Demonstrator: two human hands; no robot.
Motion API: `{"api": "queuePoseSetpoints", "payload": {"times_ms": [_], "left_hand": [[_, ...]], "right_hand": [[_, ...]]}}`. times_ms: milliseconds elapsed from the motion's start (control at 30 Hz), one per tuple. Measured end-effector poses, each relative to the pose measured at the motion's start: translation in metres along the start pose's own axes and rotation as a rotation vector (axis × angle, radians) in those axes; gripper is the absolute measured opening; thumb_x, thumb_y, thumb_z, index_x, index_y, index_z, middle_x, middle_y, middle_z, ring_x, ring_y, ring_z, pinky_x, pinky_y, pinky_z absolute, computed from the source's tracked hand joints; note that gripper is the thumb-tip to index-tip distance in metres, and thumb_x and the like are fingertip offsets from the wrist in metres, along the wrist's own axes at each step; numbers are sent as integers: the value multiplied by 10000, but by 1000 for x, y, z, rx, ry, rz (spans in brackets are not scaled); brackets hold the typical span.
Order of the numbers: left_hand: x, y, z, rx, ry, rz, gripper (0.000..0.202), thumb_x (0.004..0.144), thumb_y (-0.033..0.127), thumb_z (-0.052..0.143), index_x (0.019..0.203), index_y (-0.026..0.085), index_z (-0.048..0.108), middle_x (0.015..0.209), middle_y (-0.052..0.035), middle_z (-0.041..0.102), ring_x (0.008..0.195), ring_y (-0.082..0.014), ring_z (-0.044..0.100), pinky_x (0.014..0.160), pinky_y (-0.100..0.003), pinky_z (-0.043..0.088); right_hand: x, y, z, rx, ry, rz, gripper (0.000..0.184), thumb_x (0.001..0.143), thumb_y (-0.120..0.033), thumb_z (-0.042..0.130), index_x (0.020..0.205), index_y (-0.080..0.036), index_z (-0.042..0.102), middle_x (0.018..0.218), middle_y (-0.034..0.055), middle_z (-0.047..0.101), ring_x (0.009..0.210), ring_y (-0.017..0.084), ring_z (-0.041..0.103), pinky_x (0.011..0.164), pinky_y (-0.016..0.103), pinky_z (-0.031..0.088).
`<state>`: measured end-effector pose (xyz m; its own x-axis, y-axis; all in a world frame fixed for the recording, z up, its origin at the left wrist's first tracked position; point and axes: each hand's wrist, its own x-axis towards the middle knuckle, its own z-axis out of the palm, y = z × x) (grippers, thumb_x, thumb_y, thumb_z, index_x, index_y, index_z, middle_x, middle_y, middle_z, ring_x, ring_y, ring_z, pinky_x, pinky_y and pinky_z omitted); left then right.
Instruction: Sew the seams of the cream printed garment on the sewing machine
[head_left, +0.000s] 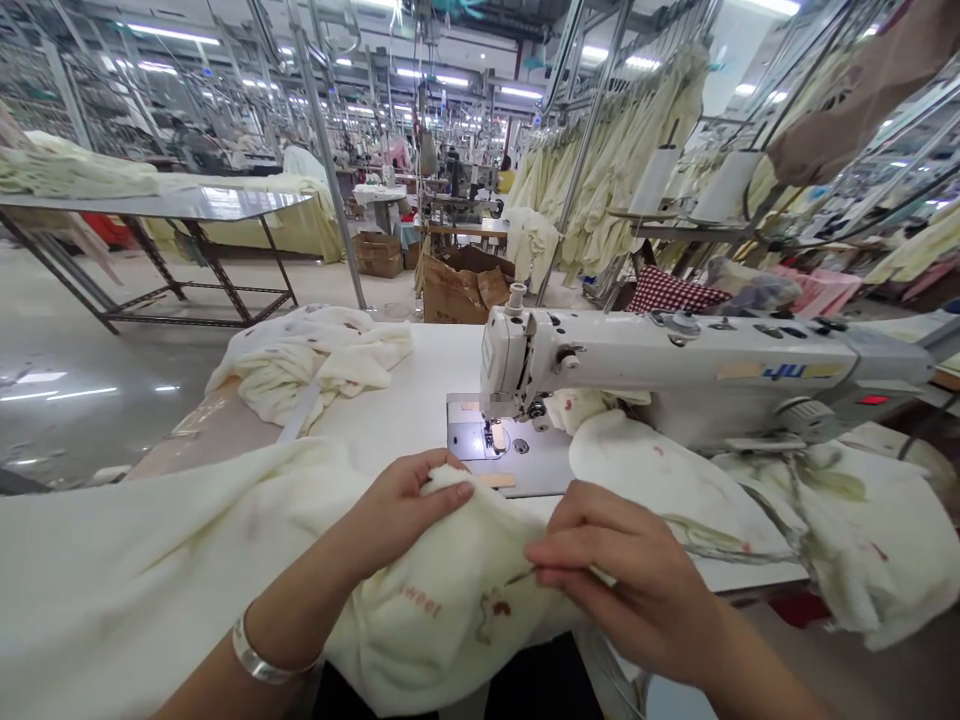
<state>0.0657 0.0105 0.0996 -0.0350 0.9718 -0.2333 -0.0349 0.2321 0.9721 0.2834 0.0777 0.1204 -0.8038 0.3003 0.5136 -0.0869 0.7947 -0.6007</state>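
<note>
My left hand (416,505) is closed on the upper edge of a cream fleece garment (457,560), its thumb pressed on top of the cloth. The garment carries the printed word "sweet" and a small reddish motif, and it hangs over the table's front edge. My right hand (615,575) pinches a thin, pointed dark tool (521,576); its tip is at the cloth just above the motif, and its rear part is hidden in the fingers. Behind my hands stands a white sewing machine (600,350), its needle area (493,436) a little beyond my left fingertips.
More cream fabric pieces (675,480) lie under and right of the machine arm. A heaped cream garment (315,355) rests at the table's back left. Thread cones (651,180) stand behind the machine, cardboard boxes (457,290) on the floor beyond, and hanging garments (600,170) at the back right.
</note>
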Motion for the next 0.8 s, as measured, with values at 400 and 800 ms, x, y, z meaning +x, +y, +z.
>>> {"api": "queuePoseSetpoints", "payload": {"times_ms": [400, 800], "left_hand": [[3, -19, 19, 1072, 171, 454, 308, 647, -4, 450, 793, 202, 626, 822, -4, 637, 765, -181, 577, 685, -303, 420], [-5, -23, 42, 1379, 119, 748, 125, 814, 148, 566, 701, 194, 595, 663, 0, 563, 581, -166, 510, 553, -297, 357]], "right_hand": [[-16, -20, -1, 993, 160, 257, 100, 933, -360, 470, 872, -281, 476, 551, -72, 304, 489, 99, 300, 546, 239, 355], [-12, 1, 16, -226, -464, 502, 205, 887, -217, 493, 705, -201, 586, 639, -23, 605, 597, 129, 552, 551, 243, 353]]}}
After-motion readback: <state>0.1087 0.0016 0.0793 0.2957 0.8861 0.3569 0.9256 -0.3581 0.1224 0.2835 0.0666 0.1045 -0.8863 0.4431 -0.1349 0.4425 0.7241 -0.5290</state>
